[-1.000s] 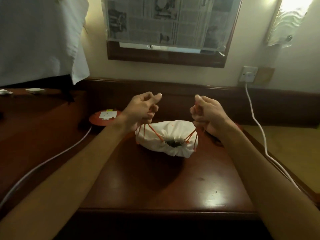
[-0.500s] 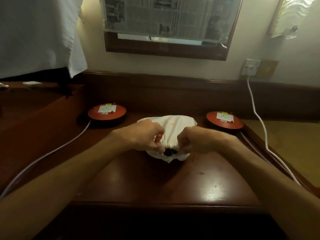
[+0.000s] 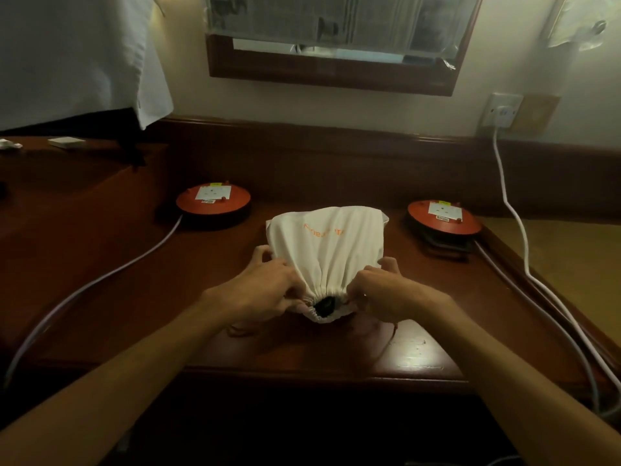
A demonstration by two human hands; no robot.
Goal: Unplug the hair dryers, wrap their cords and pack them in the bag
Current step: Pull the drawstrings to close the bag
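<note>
A white drawstring bag (image 3: 327, 250) with orange lettering lies on the dark wooden desk (image 3: 302, 348), its gathered mouth facing me. Something black (image 3: 325, 304) shows through the small opening; the hair dryers are otherwise hidden inside. My left hand (image 3: 265, 290) grips the bag's left side beside the mouth. My right hand (image 3: 383, 290) grips the right side of the mouth. Thin orange drawstrings (image 3: 391, 334) trail loose on the desk under both hands.
Two red cable reels with white sockets sit at the back, one on the left (image 3: 213, 200), one on the right (image 3: 443, 218). White cables run from them along both desk sides. A wall socket (image 3: 502, 111) holds a white plug. A framed mirror hangs above.
My hands dropped from pulling the orange drawstrings apart in the air down onto the bag's mouth. The bag has shifted towards me and the strings now lie slack on the desk.
</note>
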